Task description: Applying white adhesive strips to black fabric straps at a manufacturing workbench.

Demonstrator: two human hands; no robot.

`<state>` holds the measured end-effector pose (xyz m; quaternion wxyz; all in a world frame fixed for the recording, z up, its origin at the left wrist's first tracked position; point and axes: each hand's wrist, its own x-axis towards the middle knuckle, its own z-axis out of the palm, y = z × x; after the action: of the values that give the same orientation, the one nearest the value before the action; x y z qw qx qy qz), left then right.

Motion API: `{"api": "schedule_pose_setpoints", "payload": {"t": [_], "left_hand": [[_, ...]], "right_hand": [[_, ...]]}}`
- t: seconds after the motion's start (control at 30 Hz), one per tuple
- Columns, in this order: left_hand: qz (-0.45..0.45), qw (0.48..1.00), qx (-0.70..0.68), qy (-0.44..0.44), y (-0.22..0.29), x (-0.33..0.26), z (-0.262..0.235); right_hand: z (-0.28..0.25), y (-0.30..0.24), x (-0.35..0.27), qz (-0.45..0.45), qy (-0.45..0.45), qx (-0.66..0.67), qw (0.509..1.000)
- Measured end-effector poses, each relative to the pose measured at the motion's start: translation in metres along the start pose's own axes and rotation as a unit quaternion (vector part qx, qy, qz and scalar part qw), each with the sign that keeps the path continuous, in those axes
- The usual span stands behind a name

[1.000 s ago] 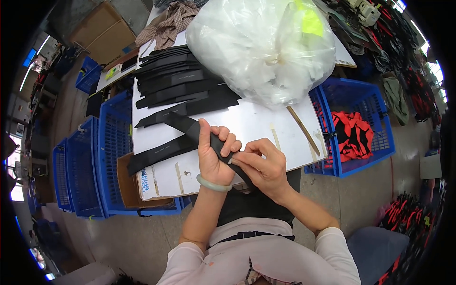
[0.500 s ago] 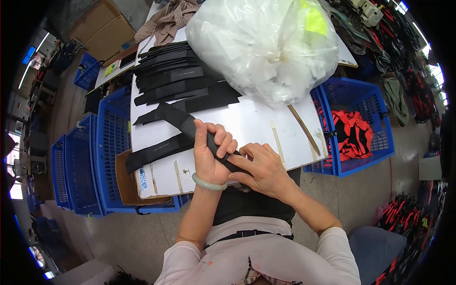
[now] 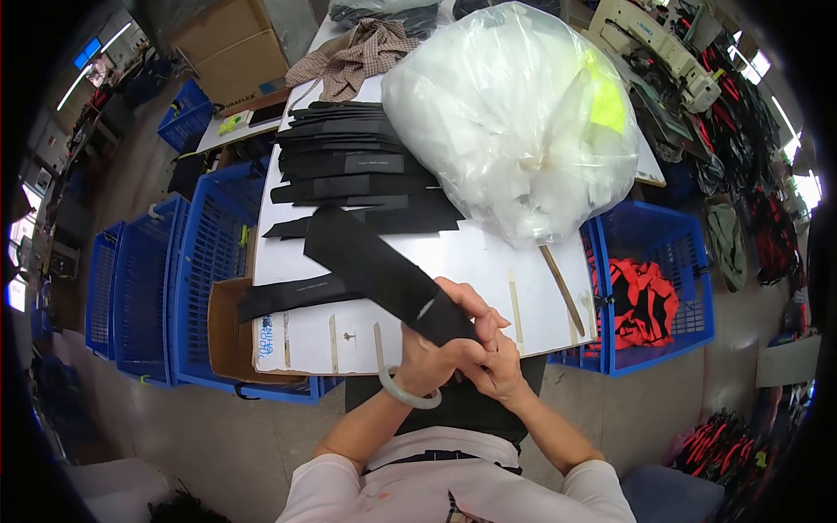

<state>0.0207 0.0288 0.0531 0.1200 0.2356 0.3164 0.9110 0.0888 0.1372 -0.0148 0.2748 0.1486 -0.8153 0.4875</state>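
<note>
One flat, matte black fabric strip [image 3: 380,275] slants from the fingers [image 3: 467,298].

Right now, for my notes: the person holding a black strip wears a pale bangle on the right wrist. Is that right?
Not quite: the head view shows the pale bangle on the left wrist; the black strip is indeed held.

From my fingers [image 3: 462,297], the worktop [image 3: 479,266] carries strips [image 3: 340,164] at eleven o'clock, a bag [image 3: 514,131] just past twelve; crates [image 3: 150,288] flank it, nine and three.
</note>
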Motion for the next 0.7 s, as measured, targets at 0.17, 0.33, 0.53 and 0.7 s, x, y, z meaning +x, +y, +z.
{"api": "schedule_pose_setpoints", "payload": {"t": [0.17,0.33,0.53,0.7], "left_hand": [[-0.051,0.998,-0.014,-0.028,0.014,-0.011,0.004],[-0.045,0.999,-0.001,-0.025,0.015,-0.015,0.005],[-0.085,0.991,0.075,0.071,0.006,-0.002,-0.011],[-0.097,0.984,0.130,0.068,-0.011,-0.005,-0.028]], "right_hand": [[0.004,0.018,-0.027,-0.011,-0.008,0.024,1.000],[0.007,0.004,-0.016,-0.012,0.017,0.046,0.999],[-0.016,-0.029,-0.015,0.209,0.038,0.158,0.964],[-0.022,-0.034,0.006,0.389,0.199,0.360,0.824]]}}
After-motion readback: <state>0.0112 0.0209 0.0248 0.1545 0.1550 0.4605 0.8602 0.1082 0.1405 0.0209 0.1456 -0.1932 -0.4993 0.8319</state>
